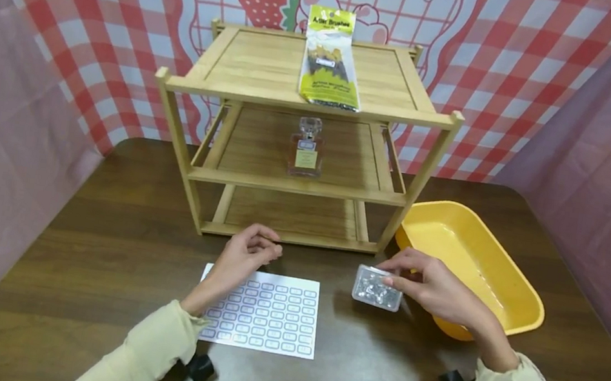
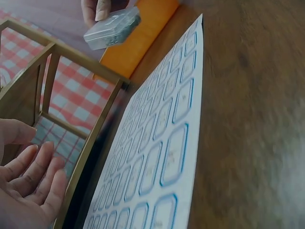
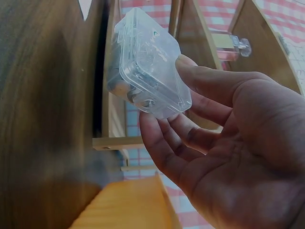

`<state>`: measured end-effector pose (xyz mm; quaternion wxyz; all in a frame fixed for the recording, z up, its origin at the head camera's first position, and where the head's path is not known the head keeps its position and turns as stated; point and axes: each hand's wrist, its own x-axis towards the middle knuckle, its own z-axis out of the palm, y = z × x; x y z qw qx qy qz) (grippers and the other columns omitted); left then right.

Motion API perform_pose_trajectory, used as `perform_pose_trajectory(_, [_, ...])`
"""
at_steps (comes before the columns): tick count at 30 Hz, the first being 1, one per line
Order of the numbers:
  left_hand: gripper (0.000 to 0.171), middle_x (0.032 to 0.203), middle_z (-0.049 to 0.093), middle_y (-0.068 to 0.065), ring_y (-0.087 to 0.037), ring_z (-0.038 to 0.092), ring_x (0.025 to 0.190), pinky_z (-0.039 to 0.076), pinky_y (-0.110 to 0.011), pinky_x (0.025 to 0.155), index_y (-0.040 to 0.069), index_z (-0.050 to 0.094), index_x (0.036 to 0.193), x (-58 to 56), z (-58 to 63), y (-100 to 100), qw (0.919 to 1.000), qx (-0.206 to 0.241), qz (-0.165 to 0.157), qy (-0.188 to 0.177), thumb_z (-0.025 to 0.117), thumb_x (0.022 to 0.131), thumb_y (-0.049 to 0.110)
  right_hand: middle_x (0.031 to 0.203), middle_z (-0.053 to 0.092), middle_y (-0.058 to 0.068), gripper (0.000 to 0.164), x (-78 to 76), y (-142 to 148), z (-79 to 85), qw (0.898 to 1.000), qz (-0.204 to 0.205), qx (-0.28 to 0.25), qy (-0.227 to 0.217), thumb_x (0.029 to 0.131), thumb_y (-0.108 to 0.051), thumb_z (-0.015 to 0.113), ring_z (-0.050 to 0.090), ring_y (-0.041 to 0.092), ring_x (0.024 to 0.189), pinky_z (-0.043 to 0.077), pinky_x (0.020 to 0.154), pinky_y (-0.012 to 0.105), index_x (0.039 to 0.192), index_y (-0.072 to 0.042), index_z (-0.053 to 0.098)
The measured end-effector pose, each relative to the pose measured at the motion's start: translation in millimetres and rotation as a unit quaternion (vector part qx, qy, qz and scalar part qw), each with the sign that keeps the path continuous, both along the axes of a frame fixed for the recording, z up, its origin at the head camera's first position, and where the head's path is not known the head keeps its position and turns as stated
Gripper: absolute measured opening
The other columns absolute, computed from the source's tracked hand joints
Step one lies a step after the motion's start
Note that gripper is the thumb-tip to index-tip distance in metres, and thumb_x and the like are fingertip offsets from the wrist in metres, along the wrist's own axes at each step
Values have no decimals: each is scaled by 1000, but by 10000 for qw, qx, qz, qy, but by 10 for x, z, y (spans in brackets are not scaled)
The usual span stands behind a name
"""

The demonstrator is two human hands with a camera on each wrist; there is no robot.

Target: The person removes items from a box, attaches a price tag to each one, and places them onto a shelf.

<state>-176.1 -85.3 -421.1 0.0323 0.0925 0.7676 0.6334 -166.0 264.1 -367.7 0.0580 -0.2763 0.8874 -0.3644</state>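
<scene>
Between thumb and fingers my right hand [image 1: 433,285] pinches a small clear plastic box [image 1: 377,288] by its right side, above the table. Shiny silvery pieces fill part of it; in the right wrist view the lid of the box [image 3: 152,67] looks closed. My left hand [image 1: 251,254] hovers over the far left part of a white sheet of blue-framed labels [image 1: 270,316]. In the left wrist view the fingers of the left hand [image 2: 33,176] are loosely bent, with nothing held in them.
A three-tier wooden shelf [image 1: 297,186] stands behind the hands. It bears a packet of artist brushes [image 1: 332,64] on top and a perfume bottle [image 1: 306,151] on the middle tier. A yellow basin [image 1: 473,266] sits right of the shelf, beside my right hand.
</scene>
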Motion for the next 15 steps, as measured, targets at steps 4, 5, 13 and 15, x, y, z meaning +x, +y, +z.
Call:
perform_pose_trajectory(4, [24, 98, 73, -10, -32, 68, 98, 52, -36, 90, -2, 64, 118, 11, -9, -76, 9993, -283, 205, 99, 70, 98, 10, 104, 69, -1, 17, -19, -44, -43, 9998, 17, 37, -203, 98, -13, 72, 59, 18, 87, 53, 73, 29, 114, -8, 77])
perform_pose_trajectory(5, [24, 98, 73, -9, -31, 68, 98, 52, -36, 90, -1, 64, 118, 17, -11, -96, 9991, -332, 236, 99, 70, 98, 11, 103, 68, -1, 17, -23, -56, -59, 9997, 34, 29, -244, 98, -13, 72, 59, 18, 87, 53, 72, 29, 114, -8, 77])
perform_pose_trajectory(13, [22, 99, 72, -10, -24, 67, 95, 52, -35, 90, -1, 65, 117, 58, -45, -279, 9968, -622, 473, 140, 70, 98, 10, 103, 68, -1, 18, -58, -113, -157, 9995, 123, 106, -282, 100, -15, 71, 59, 16, 89, 53, 74, 30, 115, -6, 77])
perform_pose_trajectory(15, [21, 99, 72, -9, -23, 67, 94, 52, -35, 90, 0, 65, 116, 68, -53, -316, 9962, -683, 511, 158, 70, 98, 10, 104, 68, 0, 19, -59, -123, -162, 9994, 133, 121, -284, 100, -15, 70, 58, 16, 88, 52, 73, 29, 115, -5, 76])
